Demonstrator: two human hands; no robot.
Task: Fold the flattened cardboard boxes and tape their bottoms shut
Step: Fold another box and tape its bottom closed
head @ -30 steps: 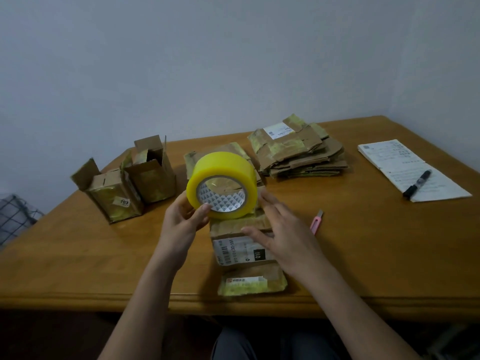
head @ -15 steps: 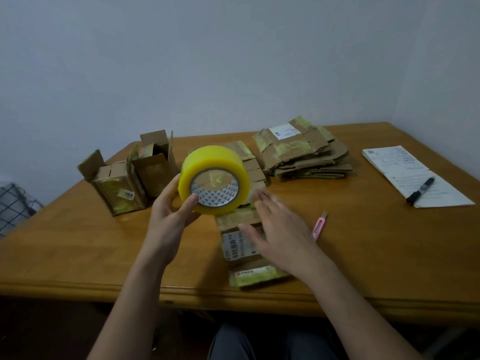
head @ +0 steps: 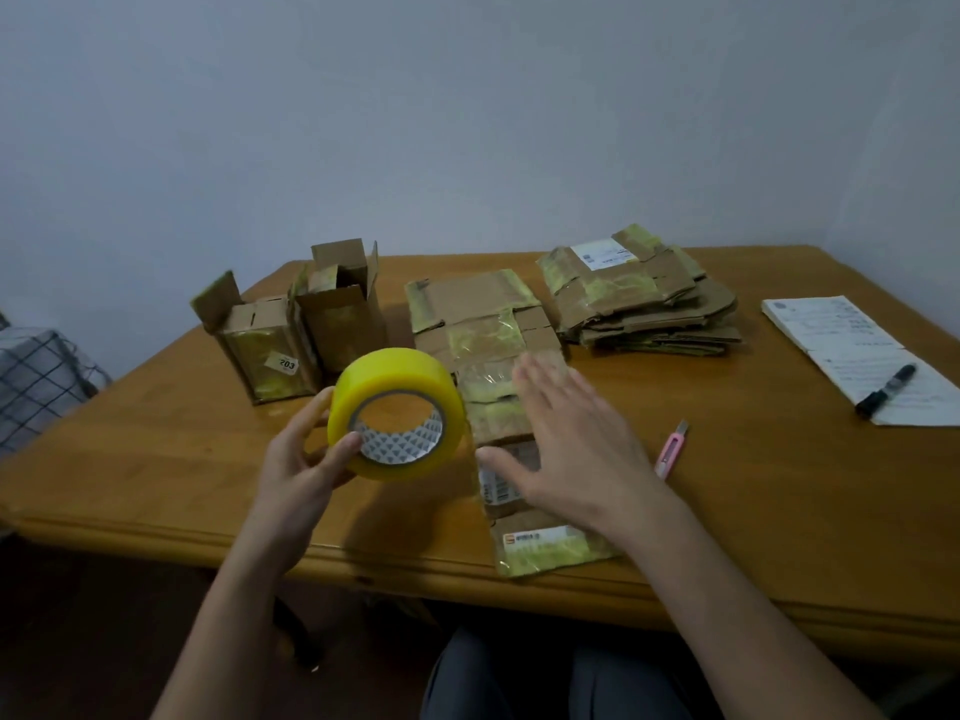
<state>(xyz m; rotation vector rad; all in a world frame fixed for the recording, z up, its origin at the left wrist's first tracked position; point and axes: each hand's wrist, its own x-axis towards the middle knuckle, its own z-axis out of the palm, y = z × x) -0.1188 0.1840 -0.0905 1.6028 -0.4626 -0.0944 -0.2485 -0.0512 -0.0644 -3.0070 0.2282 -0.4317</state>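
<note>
left hand grips yellow tape roll, frame centre | right hand flat, fingers spread over flattened brown cardboard box | cardboard light, stiff; hold by flap edges

Yellow tape roll held above table; flat box beneath.

Glossy varnished wood bench. Matt brown cardboard boxes patched with shiny yellowish tape. Smooth yellow plastic tape roll. White paper sheets, black plastic marker, pink plastic cutter.
</note>
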